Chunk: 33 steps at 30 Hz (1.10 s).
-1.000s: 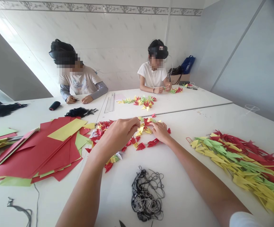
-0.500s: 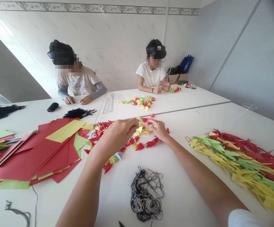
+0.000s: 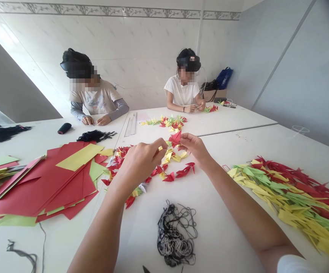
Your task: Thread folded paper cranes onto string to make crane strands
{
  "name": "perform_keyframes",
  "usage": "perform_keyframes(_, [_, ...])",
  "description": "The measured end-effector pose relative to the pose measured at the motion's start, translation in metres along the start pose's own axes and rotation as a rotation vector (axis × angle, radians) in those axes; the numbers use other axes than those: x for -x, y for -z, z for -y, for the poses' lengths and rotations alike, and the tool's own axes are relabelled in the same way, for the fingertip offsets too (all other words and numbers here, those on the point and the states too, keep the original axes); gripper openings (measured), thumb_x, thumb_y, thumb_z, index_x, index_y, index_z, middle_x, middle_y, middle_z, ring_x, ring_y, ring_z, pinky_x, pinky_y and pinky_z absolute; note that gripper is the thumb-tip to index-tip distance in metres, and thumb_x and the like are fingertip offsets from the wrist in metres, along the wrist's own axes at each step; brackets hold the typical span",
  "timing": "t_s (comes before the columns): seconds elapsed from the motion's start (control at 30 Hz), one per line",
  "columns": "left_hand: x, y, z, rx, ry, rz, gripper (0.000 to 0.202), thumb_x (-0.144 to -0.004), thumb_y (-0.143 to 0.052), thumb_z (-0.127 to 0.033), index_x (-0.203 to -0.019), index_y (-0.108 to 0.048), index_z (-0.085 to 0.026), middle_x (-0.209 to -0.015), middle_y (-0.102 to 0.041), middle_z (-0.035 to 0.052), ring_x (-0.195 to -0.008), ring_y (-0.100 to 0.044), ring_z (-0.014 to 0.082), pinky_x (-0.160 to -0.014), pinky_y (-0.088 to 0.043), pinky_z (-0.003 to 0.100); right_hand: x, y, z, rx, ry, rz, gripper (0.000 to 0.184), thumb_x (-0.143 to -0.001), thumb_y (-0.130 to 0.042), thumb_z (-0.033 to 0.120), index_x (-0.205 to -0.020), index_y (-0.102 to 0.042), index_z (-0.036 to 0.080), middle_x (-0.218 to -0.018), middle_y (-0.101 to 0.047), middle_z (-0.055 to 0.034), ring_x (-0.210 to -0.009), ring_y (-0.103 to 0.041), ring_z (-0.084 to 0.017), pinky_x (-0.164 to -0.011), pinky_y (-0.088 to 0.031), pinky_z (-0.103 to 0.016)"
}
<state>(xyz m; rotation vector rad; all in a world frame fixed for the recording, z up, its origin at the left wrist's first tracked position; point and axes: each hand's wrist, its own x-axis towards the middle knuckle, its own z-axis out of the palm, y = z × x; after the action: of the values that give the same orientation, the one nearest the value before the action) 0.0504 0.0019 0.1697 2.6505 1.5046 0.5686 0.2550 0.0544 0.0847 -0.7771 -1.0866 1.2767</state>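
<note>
Between the thumb and fingers of my right hand (image 3: 195,148) is a red folded paper crane (image 3: 175,138), held up above the table. My left hand (image 3: 144,161) is closed in a pinch just to its left; what sits between those fingertips is too small to make out. Below both hands lies a strand of red and yellow paper cranes (image 3: 185,171), curving over the white table. More folded cranes (image 3: 121,152) in red, yellow and white lie partly hidden behind my left hand and wrist.
Tangled black and grey cord (image 3: 176,239) lies in front of me. Rows of paper cranes (image 3: 289,199) spread at the right. Red and yellow paper sheets (image 3: 68,182) are piled at the left. Two people sit across, near a black spool (image 3: 64,128) and more cranes (image 3: 171,122).
My right hand has lifted a red crane off the table and brought it up close to my left hand. My left hand stays pinched in nearly the same place.
</note>
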Motion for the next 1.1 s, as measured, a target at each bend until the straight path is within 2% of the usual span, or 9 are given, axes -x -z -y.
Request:
perform_keyframes(0.17, [0.001, -0.001, 0.0, -0.041, -0.044, -0.007, 0.021, -0.101, -0.041, -0.033, -0.103, -0.06, -0.025, -0.048, -0.051, -0.0077, -0.043, -0.044, 0.0113, -0.049, -0.027, 0.024, 0.005, -0.004, 0.009, -0.018, 0.013, 0.033, 0.029, -0.071, -0.084, 0.039, -0.088, -0.072, 0.02, -0.093, -0.071, -0.0031, -0.082, -0.061, -0.013, -0.076, -0.052, -0.029])
perform_keyframes(0.3, [0.001, -0.002, 0.001, -0.035, -0.062, -0.012, 0.02, -0.101, -0.04, -0.029, -0.108, -0.058, -0.026, -0.051, -0.054, -0.0078, -0.044, -0.045, 0.0109, -0.05, -0.027, 0.025, 0.006, -0.005, 0.013, -0.017, 0.007, 0.034, 0.028, -0.071, -0.084, 0.039, -0.087, -0.072, 0.02, -0.093, -0.071, -0.0031, -0.082, -0.061, -0.014, -0.076, -0.052, -0.03])
perform_keyframes(0.53, [0.002, -0.001, 0.0, -0.01, -0.049, -0.037, 0.017, -0.1, -0.043, -0.03, -0.105, -0.059, -0.026, -0.059, -0.062, -0.0066, -0.045, -0.049, 0.0106, -0.05, -0.028, 0.024, 0.009, -0.008, 0.014, -0.044, -0.023, 0.057, 0.027, -0.07, -0.084, 0.039, -0.087, -0.072, 0.021, -0.091, -0.069, -0.0019, -0.086, -0.06, -0.014, -0.081, -0.052, -0.03])
perform_keyframes(0.7, [0.002, -0.001, 0.0, -0.02, -0.046, -0.034, 0.018, -0.1, -0.042, -0.03, -0.105, -0.059, -0.026, -0.059, -0.063, -0.0063, -0.047, -0.05, 0.0113, -0.052, -0.03, 0.024, 0.011, -0.011, 0.018, -0.055, -0.041, 0.047, 0.029, -0.068, -0.085, 0.039, -0.085, -0.072, 0.021, -0.086, -0.066, -0.001, -0.083, -0.058, -0.014, -0.081, -0.052, -0.03])
perform_keyframes(1.1, [0.002, 0.0, 0.001, -0.025, -0.067, -0.031, 0.02, -0.1, -0.041, -0.029, -0.105, -0.06, -0.025, -0.057, -0.062, -0.0056, -0.045, -0.049, 0.0112, -0.051, -0.03, 0.024, 0.01, -0.01, 0.016, -0.078, -0.033, 0.036, 0.031, -0.067, -0.087, 0.041, -0.085, -0.072, 0.021, -0.088, -0.069, -0.0017, -0.084, -0.06, -0.014, -0.08, -0.054, -0.029])
